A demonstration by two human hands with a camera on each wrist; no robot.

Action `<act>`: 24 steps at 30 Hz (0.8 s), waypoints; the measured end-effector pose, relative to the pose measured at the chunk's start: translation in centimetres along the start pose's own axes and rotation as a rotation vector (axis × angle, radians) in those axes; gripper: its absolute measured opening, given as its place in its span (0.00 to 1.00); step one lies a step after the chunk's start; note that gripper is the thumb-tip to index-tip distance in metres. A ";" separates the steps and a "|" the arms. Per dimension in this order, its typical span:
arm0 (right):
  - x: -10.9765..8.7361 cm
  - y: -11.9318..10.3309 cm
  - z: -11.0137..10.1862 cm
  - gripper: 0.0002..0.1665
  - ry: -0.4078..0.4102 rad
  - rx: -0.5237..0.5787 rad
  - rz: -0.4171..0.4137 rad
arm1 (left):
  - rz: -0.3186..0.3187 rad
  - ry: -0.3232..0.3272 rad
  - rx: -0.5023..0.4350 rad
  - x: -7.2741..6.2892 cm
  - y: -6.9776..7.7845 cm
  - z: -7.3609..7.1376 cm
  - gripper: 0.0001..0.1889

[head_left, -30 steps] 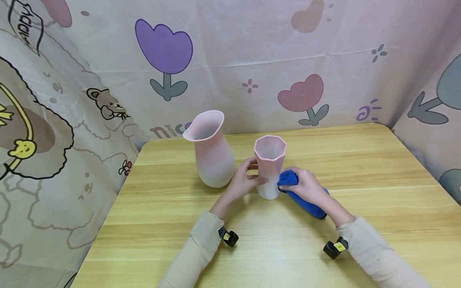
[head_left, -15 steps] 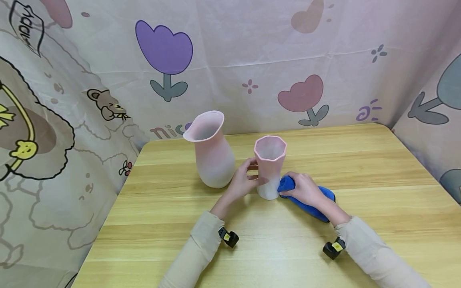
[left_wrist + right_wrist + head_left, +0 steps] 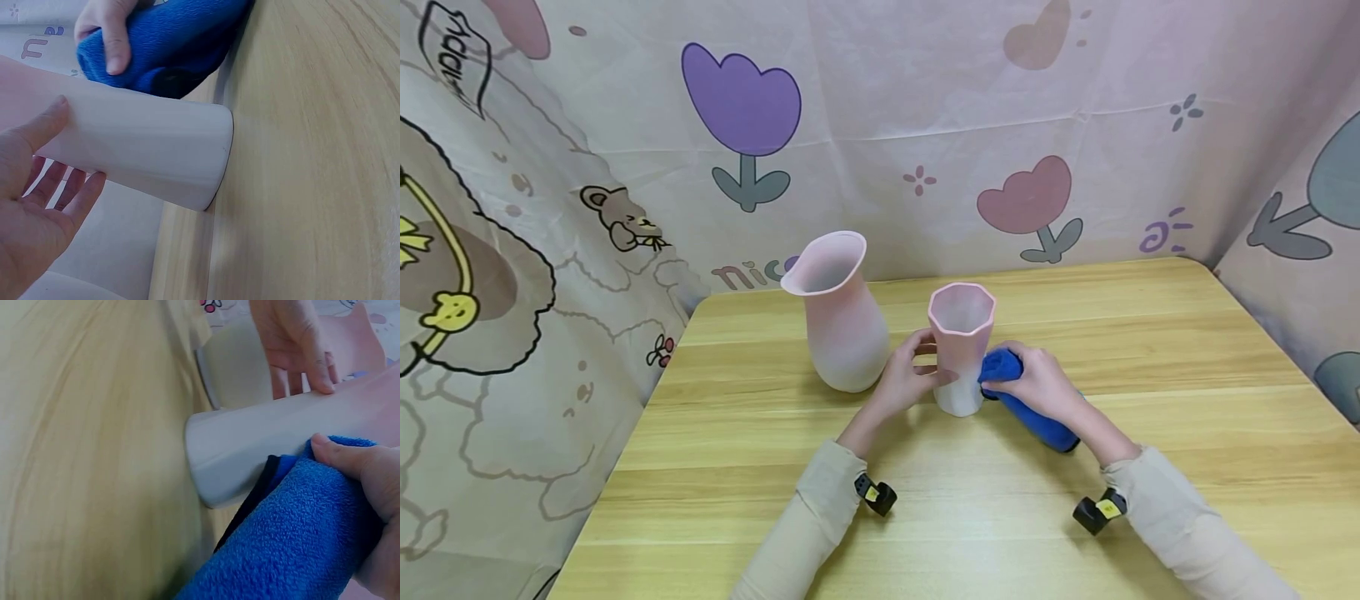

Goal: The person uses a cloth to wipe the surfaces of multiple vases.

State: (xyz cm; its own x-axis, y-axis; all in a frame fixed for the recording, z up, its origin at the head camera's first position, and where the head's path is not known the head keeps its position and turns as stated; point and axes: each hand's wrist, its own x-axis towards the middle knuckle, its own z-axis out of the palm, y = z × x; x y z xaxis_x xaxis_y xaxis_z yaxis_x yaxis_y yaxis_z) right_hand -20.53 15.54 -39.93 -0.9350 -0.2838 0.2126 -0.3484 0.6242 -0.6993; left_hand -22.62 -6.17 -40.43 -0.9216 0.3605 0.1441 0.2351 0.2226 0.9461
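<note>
A tall faceted vase [image 3: 962, 350], pink at the rim and fading to white below, stands upright on the table. My left hand [image 3: 906, 379] holds it from the left, thumb in front and fingers round the far side, as the left wrist view shows. On its right side, my right hand [image 3: 1037, 385] grips a bunched blue towel [image 3: 281, 531] with a dark edge and presses it to the lower wall of the vase [image 3: 137, 131]. The towel's loose end hangs toward the front right, beneath the right hand.
Left of the faceted vase stands a larger rounded vase [image 3: 850, 333] with a flared rim, close to my left hand. The wooden table [image 3: 737, 467] ends at the back against a printed cloth [image 3: 880, 100].
My right hand and the towel slid down the vase's side, then came back up. The left hand and both vases kept their places.
</note>
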 end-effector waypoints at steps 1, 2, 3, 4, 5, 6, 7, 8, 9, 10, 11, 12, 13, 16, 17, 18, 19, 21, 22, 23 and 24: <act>0.0 -0.1 -0.1 0.28 0.008 0.011 0.001 | 0.004 0.000 0.000 0.0 0.0 0.0 0.32; 0.0 -0.2 -0.3 0.28 0.014 0.024 0.004 | 0.007 0.000 -0.001 0.0 0.0 0.0 0.32; 0.0 -0.3 -0.4 0.29 0.021 0.040 0.013 | 0.008 -0.001 -0.002 0.0 0.0 0.0 0.33; 0.1 -0.4 -0.5 0.29 0.024 0.056 0.021 | 0.008 -0.001 -0.003 0.0 0.0 0.0 0.33; 0.1 -0.5 -0.7 0.30 0.028 0.070 0.034 | 0.009 -0.002 -0.005 0.0 -0.1 0.0 0.33; 0.1 -0.6 -0.8 0.30 0.030 0.083 0.042 | 0.007 -0.003 -0.007 0.1 -0.1 0.0 0.33; 0.1 -0.8 -1.0 0.30 0.032 0.096 0.050 | 0.003 -0.004 -0.008 0.1 -0.1 0.0 0.33; 0.2 -0.9 -1.1 0.30 0.036 0.106 0.057 | 0.002 -0.007 -0.012 0.1 -0.1 0.0 0.33; 0.2 -1.1 -1.3 0.30 0.042 0.117 0.062 | 0.000 -0.009 -0.016 0.1 -0.1 0.0 0.33; 0.2 -1.2 -1.4 0.30 0.049 0.125 0.064 | -0.002 -0.012 -0.023 0.1 -0.1 0.0 0.33; 0.2 -1.4 -1.6 0.30 0.059 0.131 0.065 | -0.005 -0.017 -0.030 0.1 0.0 -0.1 0.33; 0.2 -1.5 -1.7 0.29 0.069 0.140 0.064 | -0.006 -0.020 -0.033 0.0 0.4 -0.1 0.33; 0.2 -1.7 -1.8 0.29 0.078 0.147 0.064 | -0.008 -0.023 -0.038 -0.2 0.8 -0.1 0.33; 0.2 -2.1 -2.2 0.29 0.100 0.164 0.058 | -0.012 -0.027 -0.042 -0.7 2.1 -0.3 0.32; 0.2 -2.3 -2.4 0.29 0.104 0.173 0.059 | -0.013 -0.026 -0.038 -0.9 2.6 -0.3 0.31; 0.2 -2.5 -2.5 0.30 0.106 0.183 0.061 | -0.016 -0.025 -0.036 -1.1 3.0 -0.3 0.31; 0.2 -2.7 -2.7 0.30 0.109 0.190 0.066 | -0.020 -0.025 -0.036 -1.1 3.1 -0.3 0.31; 0.1 -3.1 -3.1 0.30 0.123 0.212 0.065 | -0.023 -0.023 -0.033 -1.2 3.3 -0.3 0.31; 0.1 -3.3 -3.3 0.30 0.132 0.223 0.064 | -0.025 -0.022 -0.031 -1.2 3.3 -0.3 0.31; 0.1 -3.6 -3.5 0.30 0.144 0.231 0.060 | -0.030 -0.022 -0.033 -1.1 3.3 -0.3 0.31; 0.1 -3.8 -3.7 0.29 0.160 0.238 0.053 | -0.034 -0.021 -0.030 -1.1 3.3 -0.3 0.32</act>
State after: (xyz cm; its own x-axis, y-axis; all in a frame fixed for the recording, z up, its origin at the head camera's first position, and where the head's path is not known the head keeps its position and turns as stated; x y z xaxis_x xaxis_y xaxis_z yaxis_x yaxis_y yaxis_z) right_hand -19.52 15.82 -34.78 -0.9566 -0.1254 0.2631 -0.2913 0.4414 -0.8487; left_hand -20.90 -6.11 -37.40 -0.9219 0.3726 0.1059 0.1940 0.2078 0.9587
